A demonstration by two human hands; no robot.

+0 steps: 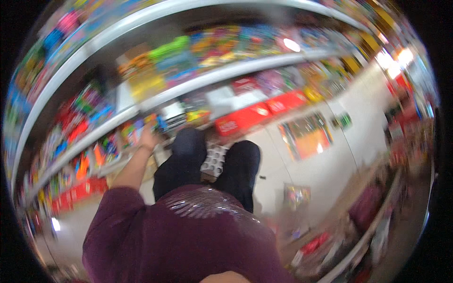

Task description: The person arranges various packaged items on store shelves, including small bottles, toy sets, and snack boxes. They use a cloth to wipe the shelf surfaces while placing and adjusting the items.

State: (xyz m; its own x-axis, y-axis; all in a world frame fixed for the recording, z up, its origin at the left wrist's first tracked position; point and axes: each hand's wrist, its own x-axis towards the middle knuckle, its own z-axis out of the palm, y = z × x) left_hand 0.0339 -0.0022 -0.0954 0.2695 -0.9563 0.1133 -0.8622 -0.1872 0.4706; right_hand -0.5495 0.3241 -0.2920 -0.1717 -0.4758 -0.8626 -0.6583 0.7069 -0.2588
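My left hand point(149, 136) reaches to the low shelf, against small colourful packaged goods point(136, 130); blur hides whether its fingers grip one. Just right of it are a black-and-white striped pack point(174, 117) and my bent knees in dark trousers. A white thing with dark dots point(214, 159) shows between the knees. My right hand is out of view. Red boxes point(244, 118) line the bottom of the shelving, right of the knees.
Shelves with pale metal edges point(226, 72) hold many blurred packages. On the tiled floor point(318, 177) lie an orange-fronted flat package point(307, 136), a green-and-white item point(344, 121) and a clear packet point(297, 195). More stocked shelving point(375, 226) stands at the right.
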